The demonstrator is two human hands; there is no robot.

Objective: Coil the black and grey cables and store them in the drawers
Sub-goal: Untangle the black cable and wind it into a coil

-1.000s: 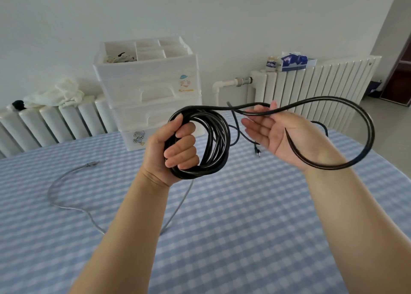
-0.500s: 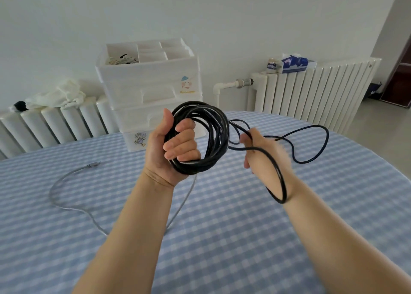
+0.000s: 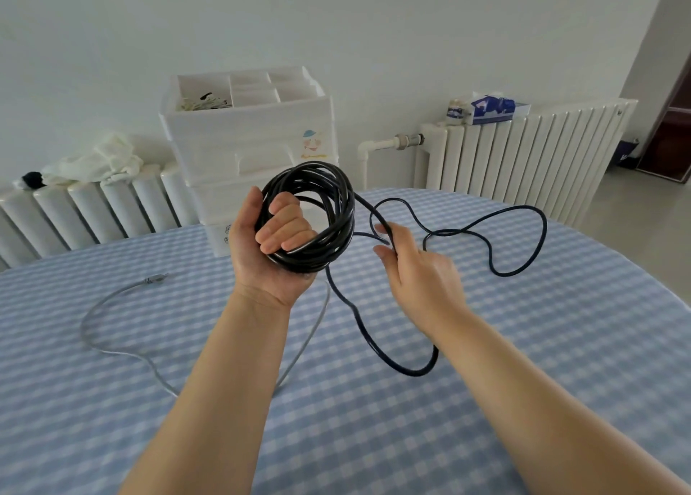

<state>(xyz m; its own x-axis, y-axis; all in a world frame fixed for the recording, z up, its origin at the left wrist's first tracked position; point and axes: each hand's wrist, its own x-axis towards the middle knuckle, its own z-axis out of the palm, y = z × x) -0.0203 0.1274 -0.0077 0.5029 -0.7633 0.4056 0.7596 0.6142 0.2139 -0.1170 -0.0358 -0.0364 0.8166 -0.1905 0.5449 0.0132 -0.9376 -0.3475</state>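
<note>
Black cable [image 3: 310,217] coiling underway: left hand [image 3: 269,247] grips the coil, right hand [image 3: 418,266] fingers pinch the loose tail, next loop due.

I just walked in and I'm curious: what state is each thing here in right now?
black cable: mostly coiled, tail loose
left hand: grips the coil
right hand: pinches the loose tail
grey cable: uncoiled, lying on the table
drawers: shut; top tray open
</note>
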